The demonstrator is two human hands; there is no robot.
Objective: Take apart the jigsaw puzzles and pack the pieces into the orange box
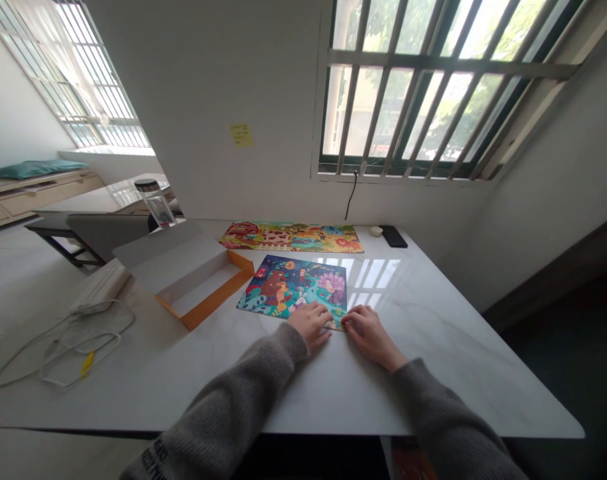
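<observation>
A colourful jigsaw puzzle (293, 285) with animals on a dark blue background lies flat on the white marbled table (463, 360). My left hand (310, 325) rests over its lower edge, fingers stretched out and slightly apart, covering part of the picture. At the lower right corner, my right hand (370, 335) has its fingers bent together, with the fingertips closed on the puzzle's edge. Whether a single loose piece is between those fingertips is too small to tell.
An orange-sided open box (216, 303) stands left of the puzzle. Behind are a long farm-and-animal puzzle (290, 238), a small white object (376, 231) and a black phone (394, 237). A white cable (83, 340) lies at left; a glass bottle (156, 203) stands further back.
</observation>
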